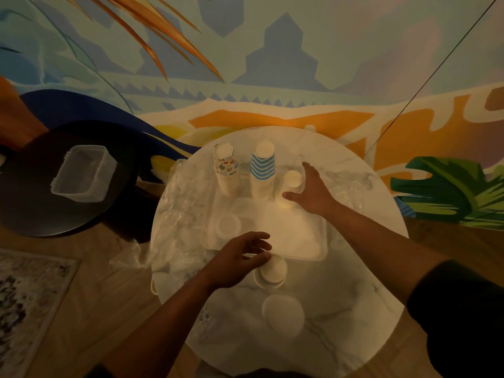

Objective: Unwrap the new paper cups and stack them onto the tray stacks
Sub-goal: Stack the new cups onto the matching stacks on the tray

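- The paper cups stand upside down, bases up, long axes vertical, in three stacks along the far edge of the white tray on the round marble table.
- The patterned stack on the left carries small colourful prints on white; the striped stack beside it has blue and white chevron bands; the plain white stack is the shortest and stands at the right of the row.
- The right hand has thumb and fingers spread around the plain white stack; whether they touch it I cannot tell.
- A white cup stack stands base up on the table, just beside the tray's near edge; the left hand hovers over it with loosely curled fingers, the thumb at its top, contact unclear.
- Another white cup stack stands nearer the person, blurred.
- The tray also holds a low round white piece near its left side.
- Crumpled clear plastic wrap lies over the table's left edge.
- An empty clear plastic box sits on the dark round table to the left.
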`<action>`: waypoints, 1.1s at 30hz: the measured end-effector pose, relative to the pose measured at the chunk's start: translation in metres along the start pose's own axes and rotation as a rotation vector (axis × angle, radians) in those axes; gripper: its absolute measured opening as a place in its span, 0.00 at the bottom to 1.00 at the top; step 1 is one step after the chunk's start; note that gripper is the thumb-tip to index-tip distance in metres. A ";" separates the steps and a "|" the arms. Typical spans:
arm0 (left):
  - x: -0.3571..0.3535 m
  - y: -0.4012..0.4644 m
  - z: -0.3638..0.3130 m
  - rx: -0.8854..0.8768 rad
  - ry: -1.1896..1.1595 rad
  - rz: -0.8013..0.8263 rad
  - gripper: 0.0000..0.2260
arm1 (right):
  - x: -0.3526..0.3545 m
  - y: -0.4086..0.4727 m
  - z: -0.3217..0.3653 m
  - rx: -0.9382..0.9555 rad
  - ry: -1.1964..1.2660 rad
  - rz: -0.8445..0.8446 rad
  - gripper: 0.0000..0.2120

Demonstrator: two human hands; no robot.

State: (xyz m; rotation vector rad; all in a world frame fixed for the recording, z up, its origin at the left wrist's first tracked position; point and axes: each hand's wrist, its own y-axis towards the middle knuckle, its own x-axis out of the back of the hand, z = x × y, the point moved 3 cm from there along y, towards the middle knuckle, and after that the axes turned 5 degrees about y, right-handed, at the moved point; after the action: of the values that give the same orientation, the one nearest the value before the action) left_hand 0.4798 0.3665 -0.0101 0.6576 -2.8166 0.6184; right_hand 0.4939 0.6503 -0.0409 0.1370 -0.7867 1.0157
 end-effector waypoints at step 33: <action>-0.030 -0.017 0.030 0.012 0.181 -0.032 0.34 | 0.000 -0.198 0.059 0.247 0.206 0.196 0.28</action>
State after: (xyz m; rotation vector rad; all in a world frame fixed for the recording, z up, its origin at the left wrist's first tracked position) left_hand 0.5123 0.3508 -0.0390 0.6150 -2.6320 0.6549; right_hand 0.6219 0.5164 0.0503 0.1662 -0.4918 1.2895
